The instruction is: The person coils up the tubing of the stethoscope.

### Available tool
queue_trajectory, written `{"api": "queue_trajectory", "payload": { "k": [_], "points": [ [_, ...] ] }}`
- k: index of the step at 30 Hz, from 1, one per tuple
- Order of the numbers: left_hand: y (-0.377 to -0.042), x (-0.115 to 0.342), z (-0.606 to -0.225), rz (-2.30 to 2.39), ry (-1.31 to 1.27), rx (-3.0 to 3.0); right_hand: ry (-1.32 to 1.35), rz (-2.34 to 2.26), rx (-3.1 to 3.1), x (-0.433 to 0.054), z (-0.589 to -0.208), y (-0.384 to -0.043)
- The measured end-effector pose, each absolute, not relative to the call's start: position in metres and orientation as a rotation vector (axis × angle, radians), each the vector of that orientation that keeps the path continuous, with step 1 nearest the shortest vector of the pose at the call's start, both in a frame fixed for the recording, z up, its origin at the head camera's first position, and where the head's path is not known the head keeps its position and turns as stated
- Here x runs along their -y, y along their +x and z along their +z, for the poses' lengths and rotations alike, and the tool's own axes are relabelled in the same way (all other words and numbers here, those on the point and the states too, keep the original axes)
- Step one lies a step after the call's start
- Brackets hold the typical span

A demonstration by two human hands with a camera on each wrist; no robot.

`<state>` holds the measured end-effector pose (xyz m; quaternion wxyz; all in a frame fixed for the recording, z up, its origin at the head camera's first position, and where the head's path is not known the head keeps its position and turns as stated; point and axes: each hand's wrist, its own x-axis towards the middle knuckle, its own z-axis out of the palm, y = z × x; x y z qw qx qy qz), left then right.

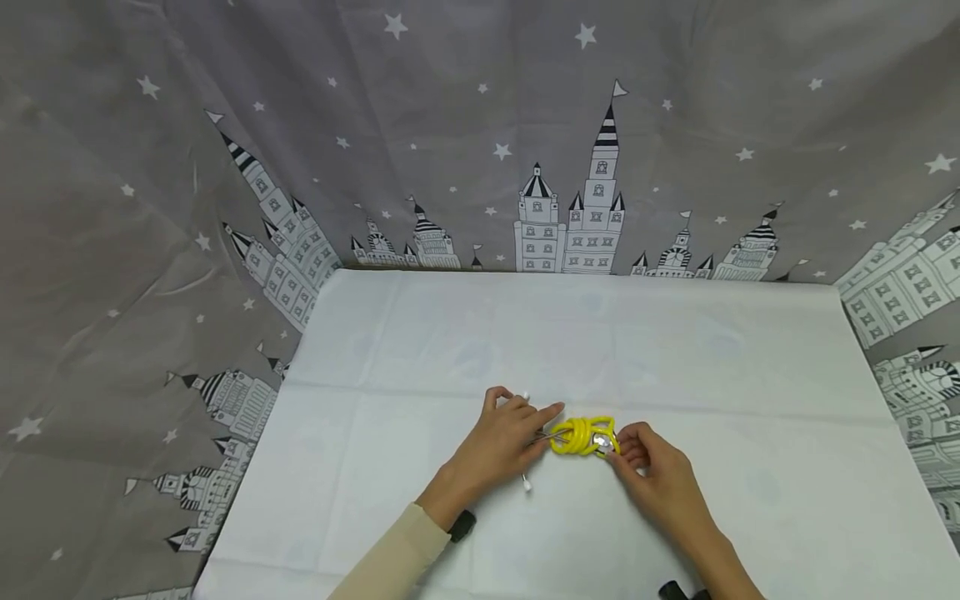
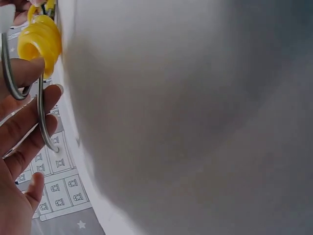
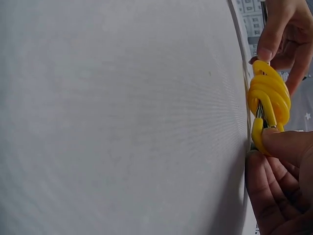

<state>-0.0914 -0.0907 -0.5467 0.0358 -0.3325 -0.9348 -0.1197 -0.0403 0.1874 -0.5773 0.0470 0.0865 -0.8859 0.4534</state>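
A stethoscope with yellow tubing [image 1: 579, 436] lies low over the white surface between the two hands, its tube wound in several tight coils. At the left end my left hand [image 1: 487, 446] pinches the metal ear tubes [image 2: 41, 110] between thumb and fingers. White ear tips [image 1: 527, 486] stick out on either side of that hand. My right hand [image 1: 663, 479] holds the opposite end, thumb on the yellow tube [image 3: 257, 137] and fingers beneath. A silvery chest piece [image 1: 602, 442] shows among the loops there, partly hidden by the tubing.
A white cloth [image 1: 750, 358] with fold lines covers the table. Behind and beside it hangs a grey curtain [image 1: 450, 67] printed with stars and castles. Dark wrist gear [image 1: 462, 526] shows at the left wrist.
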Motion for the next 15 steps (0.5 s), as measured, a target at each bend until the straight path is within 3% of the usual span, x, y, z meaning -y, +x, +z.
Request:
{"api": "queue_trajectory", "payload": {
  "k": [15],
  "points": [
    [-0.0845,0.0918,-0.5453,-0.425,-0.990,2.901,0.183,1.289,2.848,-0.1893,-0.5713,-0.0376]
  ]
}}
